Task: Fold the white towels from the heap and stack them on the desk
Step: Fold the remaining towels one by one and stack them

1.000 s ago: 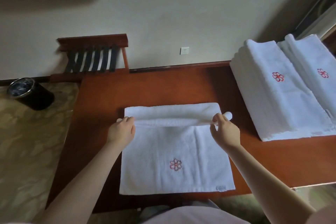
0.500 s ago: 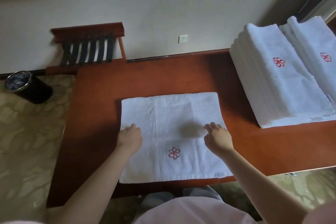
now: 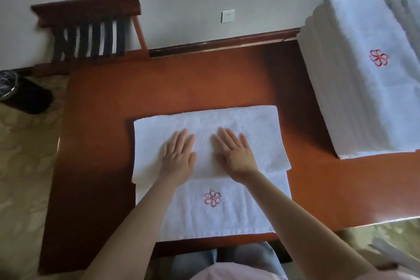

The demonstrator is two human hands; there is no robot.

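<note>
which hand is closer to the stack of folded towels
Right. The right hand lies flat on the half-folded towel, on the side toward the stack of folded towels; the left hand lies flat beside it, farther away.

- Waste bin (image 3: 22, 95): is running off the left edge; its contents are showing too dark to tell.
- Luggage rack (image 3: 88, 29): its left end is blurring.
- Wall socket (image 3: 228, 16): its holes are showing too small to make out.
- Second towel stack (image 3: 406, 0): the right edge is cutting most of it away.
- Towel stack (image 3: 363, 102): its near right corner is running off frame.
- White towel (image 3: 227, 120): the left hand (image 3: 178, 154) and right hand (image 3: 234, 154) are lying flat, covering part of the folded flap; the corner label (image 3: 271, 228) is showing too small to read.
- Pale object (image 3: 395, 254), bottom right: is blurring, partly cut off, unidentifiable.
</note>
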